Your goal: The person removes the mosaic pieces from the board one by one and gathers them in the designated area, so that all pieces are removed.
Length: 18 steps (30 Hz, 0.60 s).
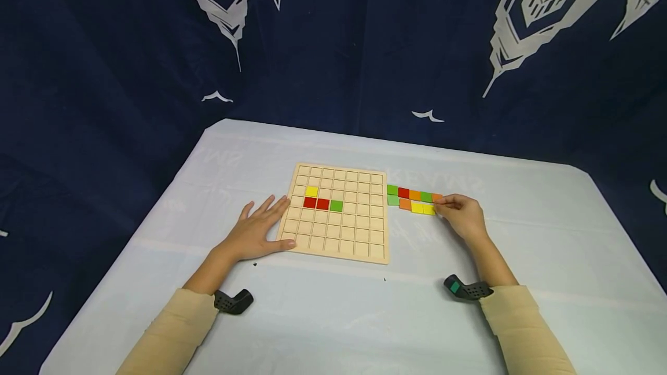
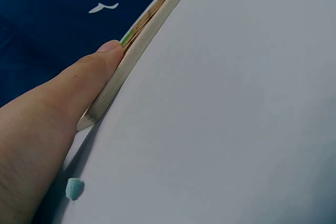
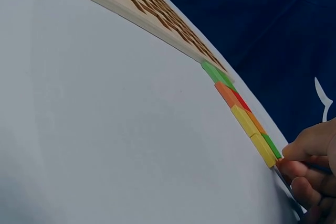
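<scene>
A square wooden grid board point(image 1: 359, 242) lies on the table, with one yellow tile point(image 1: 311, 191), two red tiles point(image 1: 316, 203) and one green tile point(image 1: 336, 206) in its cells. My left hand point(image 1: 255, 233) is spread along the board's left side, its thumb over the near left corner. To the right of the board run two rows of coloured square tiles point(image 3: 244, 121). At their far right end, my right hand point(image 1: 461, 216) pinches an orange tile point(image 1: 436, 197) between thumb and fingers; the fingers cover part of it.
The white-covered table point(image 1: 333, 317) reaches to a dark blue curtain point(image 1: 333, 74) at the back. Two small dark specks lie in front of the board. Black wrist straps point(image 1: 234, 302) sit on both forearms over beige sleeves.
</scene>
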{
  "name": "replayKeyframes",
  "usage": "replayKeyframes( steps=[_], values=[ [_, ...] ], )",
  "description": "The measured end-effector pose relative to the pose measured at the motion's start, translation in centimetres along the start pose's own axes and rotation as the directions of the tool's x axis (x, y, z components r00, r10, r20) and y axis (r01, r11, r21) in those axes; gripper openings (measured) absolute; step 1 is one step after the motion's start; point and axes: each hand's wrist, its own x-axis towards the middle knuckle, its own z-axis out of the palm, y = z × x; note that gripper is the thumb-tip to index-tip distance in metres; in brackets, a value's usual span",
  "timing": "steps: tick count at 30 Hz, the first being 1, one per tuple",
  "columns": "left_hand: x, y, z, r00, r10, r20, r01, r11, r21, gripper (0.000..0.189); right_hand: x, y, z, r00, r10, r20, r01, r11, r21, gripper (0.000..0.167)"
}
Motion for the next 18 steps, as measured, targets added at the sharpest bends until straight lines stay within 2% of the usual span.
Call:
replayKeyframes(
  steps=[10,18],
  values=[
    [0.0,0.1,-0.1,1.0,0.008,-0.002,-0.008,1.0,-0.005,0.098,-0.2,-1.2,1.1,1.0,-0.017,-0.003,0.018,0.997,0.075,0.025],
    [0.0,-0.1,0.0,1.0,0.01,-0.007,-0.01,1.0,-0.003,0.098,-0.1,-2.3,2.6,0.998,-0.067,0.004,0.066,0.991,0.119,0.022]
  ],
)
